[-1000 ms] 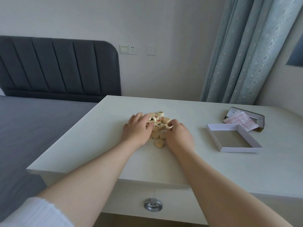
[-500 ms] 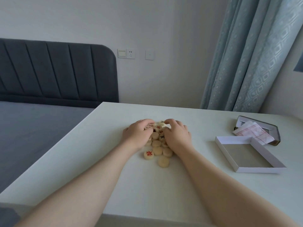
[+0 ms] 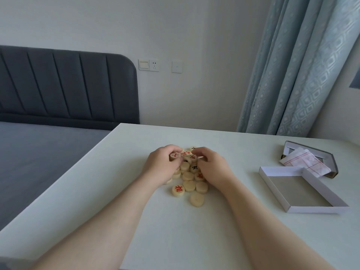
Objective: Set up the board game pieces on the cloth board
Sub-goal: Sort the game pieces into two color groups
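A heap of round wooden game pieces (image 3: 188, 175), some with red or black characters, lies mid-table. My left hand (image 3: 161, 166) curls round the heap's left side, thumb and fingers gripping a red-marked piece. My right hand (image 3: 212, 168) curls over the heap's right and far side, fingertips on the top pieces. A red-marked piece (image 3: 178, 190) and a blank-faced piece (image 3: 197, 199) lie loose at the near edge. The folded white cloth board (image 3: 303, 162) with red lines rests at the right, partly in a box.
The white table (image 3: 194, 234) carries an open white box tray (image 3: 272, 179) at the right, and behind it a grey box half (image 3: 311, 150) under the cloth. A grey bed (image 3: 39, 152) borders the table's left edge. A blue curtain (image 3: 292, 75) hangs at the back right.
Both hands have closed in around the far part of the heap, fingers more curled. Several pieces now lie uncovered at the near side. The camera has come closer.
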{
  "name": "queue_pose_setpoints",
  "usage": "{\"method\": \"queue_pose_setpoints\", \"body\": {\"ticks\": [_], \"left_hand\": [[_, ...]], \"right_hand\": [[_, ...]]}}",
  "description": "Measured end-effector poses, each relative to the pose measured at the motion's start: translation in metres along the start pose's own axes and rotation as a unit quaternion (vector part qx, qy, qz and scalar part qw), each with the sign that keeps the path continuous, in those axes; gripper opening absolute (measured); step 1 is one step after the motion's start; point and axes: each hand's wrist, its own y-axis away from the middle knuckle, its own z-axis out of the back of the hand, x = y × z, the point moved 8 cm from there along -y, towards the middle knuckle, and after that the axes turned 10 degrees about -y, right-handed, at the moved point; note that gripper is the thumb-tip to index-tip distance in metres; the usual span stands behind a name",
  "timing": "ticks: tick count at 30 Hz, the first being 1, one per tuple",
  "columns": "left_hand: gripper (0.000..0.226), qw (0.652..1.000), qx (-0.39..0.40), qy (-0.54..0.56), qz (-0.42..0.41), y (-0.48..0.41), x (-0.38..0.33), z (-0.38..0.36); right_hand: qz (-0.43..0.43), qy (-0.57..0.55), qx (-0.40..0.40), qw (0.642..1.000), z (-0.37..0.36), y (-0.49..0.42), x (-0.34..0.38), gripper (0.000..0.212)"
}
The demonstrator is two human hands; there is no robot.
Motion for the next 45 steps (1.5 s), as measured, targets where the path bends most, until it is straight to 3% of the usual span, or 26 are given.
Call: {"method": "queue_pose_setpoints", "body": {"ticks": [21,27,31,34,37,40,45], "left_hand": [[0.022,0.998,-0.053,0.017,0.032,0.0,0.0,0.01],[0.018,0.995,-0.05,-0.085,0.008,-0.003,0.0,0.01],[0.029,0.998,0.004,-0.066,-0.023,-0.005,-0.003,0.003],[0.05,0.989,0.123,-0.033,-0.077,0.008,-0.015,-0.007],[0.078,0.958,0.217,-0.148,-0.119,0.026,-0.017,-0.017],[0.069,0.932,0.215,-0.25,-0.152,0.032,-0.02,-0.025],[0.053,0.953,0.141,-0.24,-0.124,0.017,-0.016,-0.023]], "right_hand": [[0.013,-0.019,-0.02,1.0,0.005,0.003,0.001,0.038],[0.013,-0.026,-0.024,0.999,0.007,0.004,0.002,0.039],[0.013,-0.013,-0.005,1.0,0.005,0.006,0.003,0.042],[0.001,0.023,0.021,1.0,0.002,0.008,0.002,0.045],[-0.014,0.032,0.023,0.999,0.008,0.011,-0.001,0.042],[-0.025,0.016,0.032,0.999,0.01,0.012,-0.003,0.039],[-0.014,0.015,0.028,0.999,0.004,0.013,-0.003,0.042]]}}
